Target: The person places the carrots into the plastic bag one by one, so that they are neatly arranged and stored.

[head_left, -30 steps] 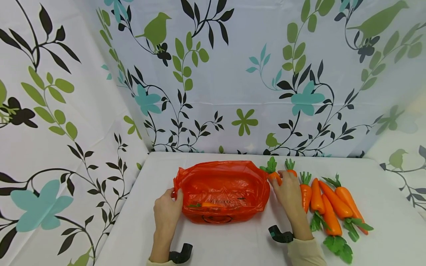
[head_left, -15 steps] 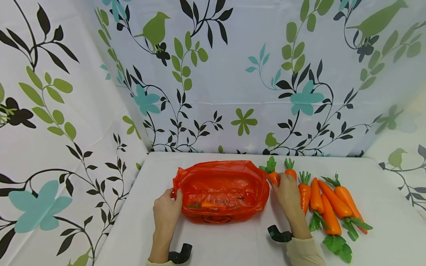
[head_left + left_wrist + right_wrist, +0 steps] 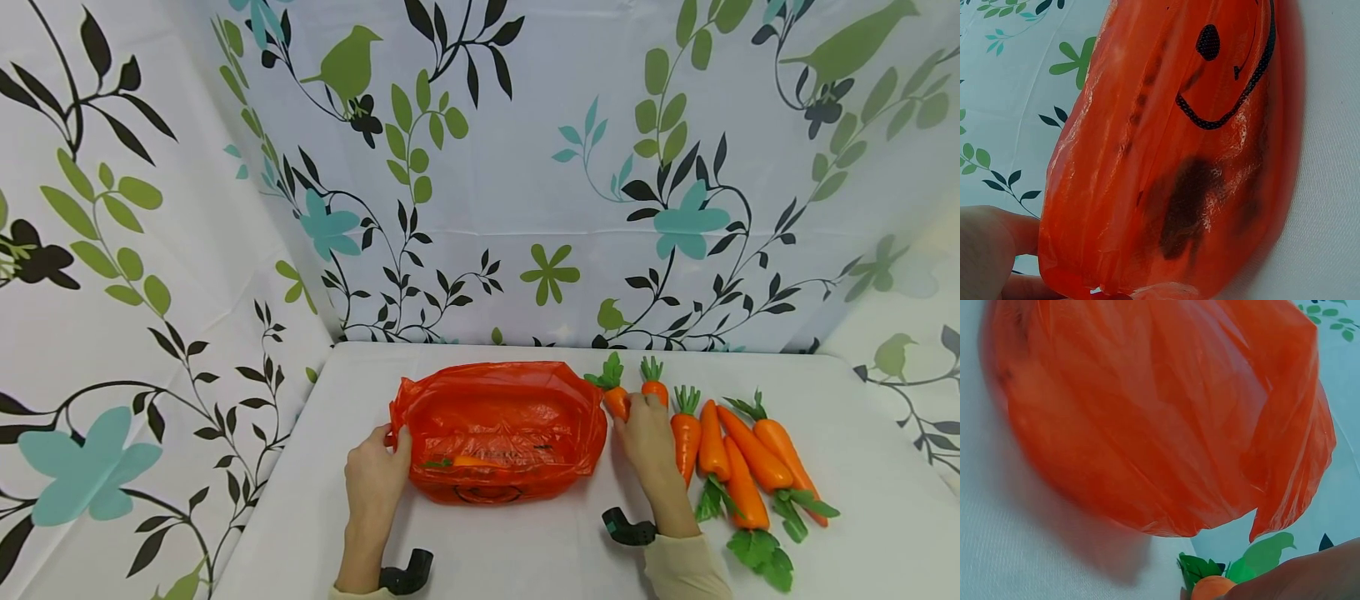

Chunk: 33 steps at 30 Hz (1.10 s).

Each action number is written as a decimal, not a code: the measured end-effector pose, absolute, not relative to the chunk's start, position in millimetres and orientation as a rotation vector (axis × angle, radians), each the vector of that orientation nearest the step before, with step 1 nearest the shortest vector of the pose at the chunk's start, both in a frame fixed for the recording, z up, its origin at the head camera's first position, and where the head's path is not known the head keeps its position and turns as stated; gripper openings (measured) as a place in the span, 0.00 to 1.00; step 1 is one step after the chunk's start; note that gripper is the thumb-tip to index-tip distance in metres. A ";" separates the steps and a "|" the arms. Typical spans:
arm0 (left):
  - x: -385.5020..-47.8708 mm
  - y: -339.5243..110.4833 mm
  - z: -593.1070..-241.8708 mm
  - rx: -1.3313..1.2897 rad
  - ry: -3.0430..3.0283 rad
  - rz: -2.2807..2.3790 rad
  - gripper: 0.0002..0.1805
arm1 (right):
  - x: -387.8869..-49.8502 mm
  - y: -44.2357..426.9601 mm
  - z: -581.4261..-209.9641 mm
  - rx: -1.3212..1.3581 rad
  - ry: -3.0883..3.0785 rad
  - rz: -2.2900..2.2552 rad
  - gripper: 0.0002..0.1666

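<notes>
An orange-red plastic bag [image 3: 510,417] stands with its mouth open on the table, a carrot [image 3: 472,461] with a green top lying inside. My left hand [image 3: 373,475] pinches the bag's left rim; in the left wrist view its fingers [image 3: 1019,234] meet the plastic beside a black printed curve. Just right of the bag, my right hand [image 3: 648,437] has its fingertips on a leafy-topped carrot [image 3: 616,403], whose lower part is hidden by the hand. Only the top of that carrot [image 3: 1211,587] shows in the right wrist view. Behind the hand sits another carrot [image 3: 655,392].
Several more carrots [image 3: 738,483] lie in a loose group to the right of my right forearm, some with leaves toward me. The white table [image 3: 525,542] ends at the back against a patterned curtain [image 3: 480,167]. Each wrist carries a black camera mount [image 3: 628,528].
My right hand has shifted slightly at the carrot, its fingers drawn back a little to the right. The left hand and the bag have stayed in place.
</notes>
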State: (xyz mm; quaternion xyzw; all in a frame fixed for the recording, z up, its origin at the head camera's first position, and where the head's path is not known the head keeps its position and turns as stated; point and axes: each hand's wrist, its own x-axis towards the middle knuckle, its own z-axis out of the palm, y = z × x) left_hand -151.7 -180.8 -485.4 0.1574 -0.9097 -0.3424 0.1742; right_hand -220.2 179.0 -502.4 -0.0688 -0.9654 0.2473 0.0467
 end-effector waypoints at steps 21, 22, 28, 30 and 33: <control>-152.0 -180.1 -488.2 0.439 -2.584 -0.968 0.24 | -221.6 178.7 -510.2 -0.205 -2.987 0.761 0.29; -152.1 -180.1 -488.4 0.439 -2.583 -0.964 0.24 | -221.7 178.7 -510.3 -0.208 -2.987 0.765 0.29; -152.7 -180.0 -488.6 0.436 -2.579 -0.954 0.24 | -222.0 178.7 -509.1 -0.197 -2.970 0.789 0.29; -153.0 -179.8 -488.6 0.437 -2.578 -0.953 0.23 | -221.6 178.4 -507.8 -0.195 -2.966 0.798 0.29; -153.3 -179.4 -488.6 0.433 -2.576 -0.950 0.23 | -220.9 177.5 -505.0 -0.201 -2.964 0.815 0.30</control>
